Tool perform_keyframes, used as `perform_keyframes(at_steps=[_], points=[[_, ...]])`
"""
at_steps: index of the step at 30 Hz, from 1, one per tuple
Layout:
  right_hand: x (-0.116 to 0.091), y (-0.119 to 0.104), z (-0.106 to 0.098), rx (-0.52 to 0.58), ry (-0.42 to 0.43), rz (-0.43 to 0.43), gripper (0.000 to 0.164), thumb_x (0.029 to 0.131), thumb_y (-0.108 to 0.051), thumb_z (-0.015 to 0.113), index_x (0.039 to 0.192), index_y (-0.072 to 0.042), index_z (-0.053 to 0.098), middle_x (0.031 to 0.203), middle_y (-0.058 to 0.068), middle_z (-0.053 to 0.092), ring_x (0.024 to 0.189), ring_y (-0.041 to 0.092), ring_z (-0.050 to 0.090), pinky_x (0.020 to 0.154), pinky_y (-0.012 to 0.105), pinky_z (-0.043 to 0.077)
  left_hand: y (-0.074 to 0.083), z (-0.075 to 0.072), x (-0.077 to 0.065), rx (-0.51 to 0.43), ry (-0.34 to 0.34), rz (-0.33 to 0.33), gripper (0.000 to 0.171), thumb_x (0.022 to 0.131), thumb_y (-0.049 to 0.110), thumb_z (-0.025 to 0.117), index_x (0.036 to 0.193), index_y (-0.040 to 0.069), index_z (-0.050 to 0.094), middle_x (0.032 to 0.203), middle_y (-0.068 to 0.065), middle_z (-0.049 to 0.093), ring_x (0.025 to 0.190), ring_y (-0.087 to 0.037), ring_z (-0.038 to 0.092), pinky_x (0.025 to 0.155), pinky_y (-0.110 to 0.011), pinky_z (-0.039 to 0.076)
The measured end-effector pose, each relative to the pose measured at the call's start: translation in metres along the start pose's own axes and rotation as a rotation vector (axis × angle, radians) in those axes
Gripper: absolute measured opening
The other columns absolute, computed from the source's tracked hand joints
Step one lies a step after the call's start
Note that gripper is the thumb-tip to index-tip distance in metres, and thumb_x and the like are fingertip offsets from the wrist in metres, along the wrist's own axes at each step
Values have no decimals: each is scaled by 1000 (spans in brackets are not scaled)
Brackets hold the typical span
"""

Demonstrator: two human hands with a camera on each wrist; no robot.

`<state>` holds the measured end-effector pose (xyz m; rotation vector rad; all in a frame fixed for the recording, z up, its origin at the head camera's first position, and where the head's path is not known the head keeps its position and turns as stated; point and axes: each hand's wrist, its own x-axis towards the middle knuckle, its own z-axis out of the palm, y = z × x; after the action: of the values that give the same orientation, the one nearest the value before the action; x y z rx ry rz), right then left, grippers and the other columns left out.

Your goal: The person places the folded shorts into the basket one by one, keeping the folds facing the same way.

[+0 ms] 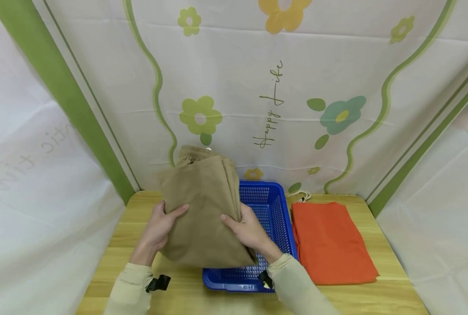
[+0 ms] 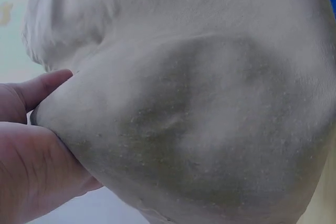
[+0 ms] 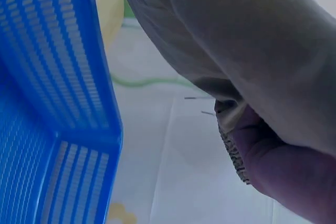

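Folded khaki pants with a gathered waistband at the top are held up between both hands, over the left part of a blue plastic basket. My left hand grips their left edge, thumb on the near face; the left wrist view shows thumb and fingers pinching the cloth. On the opposite edge, my right hand grips the layers with its thumb in front. The right wrist view shows that hand partly behind the cloth, with the basket wall beside it. The pants hide part of the basket.
A folded orange cloth item with a white cord at its far end lies right of the basket on the wooden table. White printed curtains enclose the table at the back and both sides.
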<state>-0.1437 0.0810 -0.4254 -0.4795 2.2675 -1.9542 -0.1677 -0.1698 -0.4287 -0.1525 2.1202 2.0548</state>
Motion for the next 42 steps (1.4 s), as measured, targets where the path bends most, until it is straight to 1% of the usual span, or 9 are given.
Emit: perform_keyframes(at_steps=[5, 11, 18, 23, 29, 33, 38, 40, 42], points=[[-7, 6, -30, -6, 19, 38, 36, 102, -13, 62, 136, -4, 57, 113, 13, 70, 97, 23, 68, 90, 42, 53, 2, 27, 8, -28, -50, 12, 48, 98, 18, 70, 138, 3, 48, 123, -17, 61, 101, -26, 65, 88, -40, 54], [-18, 17, -59, -40, 61, 82, 40, 102, -14, 62, 140, -6, 54, 118, 14, 68, 100, 25, 68, 92, 42, 53, -2, 55, 17, -38, -122, 23, 48, 98, 16, 69, 140, 5, 49, 125, -17, 60, 106, -29, 64, 92, -42, 53], [-30, 36, -82, -65, 130, 188, 41, 102, -15, 63, 140, -5, 53, 117, 15, 66, 100, 25, 66, 90, 39, 52, -11, 79, 28, -22, -223, -11, 47, 100, 15, 66, 142, 6, 49, 125, -18, 62, 105, -30, 66, 91, -45, 55], [-38, 50, -94, -72, 168, 238, 43, 101, -14, 64, 140, -2, 52, 118, 17, 66, 102, 26, 65, 91, 39, 51, -18, 91, 36, -4, -305, -53, 52, 101, 17, 62, 148, 5, 42, 130, -18, 59, 109, -30, 64, 94, -47, 53], [-43, 65, -104, -60, 171, 295, 46, 102, -17, 63, 144, -6, 49, 123, 17, 64, 107, 27, 65, 94, 44, 51, -26, 103, 43, -17, -354, -123, 61, 102, 15, 58, 157, 8, 32, 136, -17, 56, 112, -29, 63, 97, -47, 51], [-45, 74, -106, -75, 171, 317, 48, 102, -17, 63, 147, -5, 47, 127, 17, 63, 110, 28, 64, 95, 47, 51, -33, 109, 46, -21, -366, -156, 66, 102, 11, 56, 160, 6, 25, 143, -21, 51, 117, -32, 60, 100, -49, 48], [-47, 86, -108, -122, 185, 330, 49, 103, -12, 61, 149, -5, 47, 133, 17, 60, 114, 31, 62, 96, 50, 50, -44, 114, 49, 14, -363, -202, 78, 100, 8, 58, 162, 3, 11, 157, -25, 34, 127, -39, 53, 107, -54, 42], [-48, 91, -108, -147, 187, 328, 50, 103, -10, 60, 150, -5, 45, 137, 19, 58, 116, 33, 61, 96, 51, 51, -48, 115, 50, 26, -365, -213, 80, 99, 6, 58, 162, 3, 10, 157, -25, 32, 127, -40, 52, 106, -55, 42], [-49, 94, -108, -170, 181, 330, 53, 103, -9, 59, 153, -6, 43, 140, 21, 56, 118, 35, 60, 96, 52, 51, -52, 117, 51, 36, -368, -215, 78, 98, 3, 58, 162, 2, 12, 155, -25, 36, 125, -39, 54, 104, -54, 44]])
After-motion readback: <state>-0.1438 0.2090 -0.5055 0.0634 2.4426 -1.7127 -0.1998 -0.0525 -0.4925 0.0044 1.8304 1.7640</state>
